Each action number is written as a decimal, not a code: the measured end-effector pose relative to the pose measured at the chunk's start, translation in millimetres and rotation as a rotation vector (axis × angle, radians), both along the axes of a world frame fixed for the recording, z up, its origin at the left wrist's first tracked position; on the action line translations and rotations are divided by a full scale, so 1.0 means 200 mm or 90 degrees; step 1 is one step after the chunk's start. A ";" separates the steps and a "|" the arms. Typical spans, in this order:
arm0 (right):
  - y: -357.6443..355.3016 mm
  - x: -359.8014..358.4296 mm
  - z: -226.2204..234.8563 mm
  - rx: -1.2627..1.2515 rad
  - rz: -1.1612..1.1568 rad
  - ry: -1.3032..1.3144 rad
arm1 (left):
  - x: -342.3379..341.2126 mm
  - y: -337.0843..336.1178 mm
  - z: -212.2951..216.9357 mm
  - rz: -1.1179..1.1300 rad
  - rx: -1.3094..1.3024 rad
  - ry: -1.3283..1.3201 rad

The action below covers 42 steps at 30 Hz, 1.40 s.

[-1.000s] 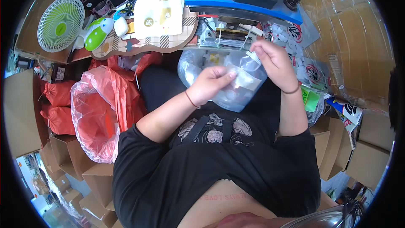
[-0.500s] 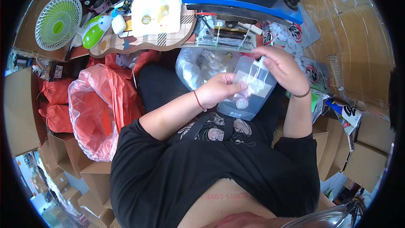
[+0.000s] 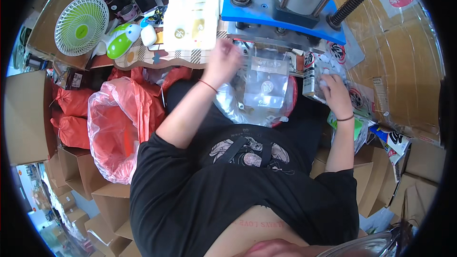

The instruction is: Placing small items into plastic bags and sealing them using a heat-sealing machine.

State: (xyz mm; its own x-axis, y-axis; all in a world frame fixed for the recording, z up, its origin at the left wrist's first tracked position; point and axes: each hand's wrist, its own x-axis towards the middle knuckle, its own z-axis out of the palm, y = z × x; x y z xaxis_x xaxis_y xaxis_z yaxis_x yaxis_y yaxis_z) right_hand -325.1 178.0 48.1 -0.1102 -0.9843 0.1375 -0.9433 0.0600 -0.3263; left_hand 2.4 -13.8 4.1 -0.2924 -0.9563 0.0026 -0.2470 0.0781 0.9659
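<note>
A translucent flat pouch (image 3: 264, 85) with printed marks lies at the front of the blue press (image 3: 281, 24), its upper end under the press and its lower part hanging out over a lined bin (image 3: 228, 102). My left hand (image 3: 223, 64) is raised at the table edge, left of the pouch and below a stack of flat pouches (image 3: 193, 21). Motion smears its fingers. At the right, my right hand (image 3: 338, 97) reaches with fingers apart into a heap of small white plastic pieces (image 3: 328, 62), beside a printed can (image 3: 309, 78). Its fingertips are partly lost among the pieces.
A green and white fan (image 3: 82, 31) stands at the far left of the table. Below it sits a red bag with a clear liner (image 3: 112, 133). A cardboard wall (image 3: 395, 62) closes off the right side, with open cartons (image 3: 76, 171) around me.
Both hands have let go of the pouch, which now lies at the press. My left hand has moved up and left; my right hand has moved right and down to the white pieces.
</note>
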 end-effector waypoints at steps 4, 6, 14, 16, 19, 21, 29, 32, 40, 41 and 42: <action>0.04 -0.01 -0.03 -0.072 0.014 0.003 | 0.30 -0.05 0.10 0.028 -0.356 -0.243; 0.04 -0.01 0.01 -0.084 -0.016 -0.029 | 0.41 -0.07 0.04 -0.070 -0.641 -0.454; -0.14 0.38 0.10 -0.226 0.083 -0.196 | 0.35 0.15 0.01 -0.155 -0.041 -0.036; -0.17 0.50 0.13 -0.207 0.119 -0.281 | 0.27 0.24 0.06 -0.196 0.010 -0.022; -0.23 0.59 0.23 -0.125 0.126 -0.416 | 0.16 0.33 0.09 -0.297 0.025 -0.058; -0.28 0.62 0.26 -0.130 0.149 -0.328 | 0.10 0.39 0.09 -0.327 0.111 0.025; -0.19 0.43 0.29 -0.048 0.251 -0.246 | -0.03 0.55 0.14 -0.433 0.535 0.318; -0.12 0.23 0.26 -0.106 0.192 -0.209 | -0.05 0.48 0.11 -0.444 0.542 0.310; 0.05 -0.04 -0.01 0.089 0.004 -0.209 | -0.14 0.12 0.02 -0.322 0.520 0.344; 0.04 -0.06 -0.03 0.084 0.005 -0.209 | -0.12 0.12 0.02 -0.264 0.415 0.252; 0.02 -0.07 -0.04 0.076 0.030 -0.135 | -0.09 0.11 0.03 -0.206 0.310 0.161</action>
State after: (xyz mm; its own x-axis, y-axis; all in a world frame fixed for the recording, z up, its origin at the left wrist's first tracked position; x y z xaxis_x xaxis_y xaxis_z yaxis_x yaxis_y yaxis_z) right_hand -339.7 182.4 39.4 -0.0772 -0.9970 -0.0016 -0.8573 0.0672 -0.5103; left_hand -15.7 9.0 9.5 -0.6136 -0.7288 -0.3040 -0.0448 -0.3522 0.9348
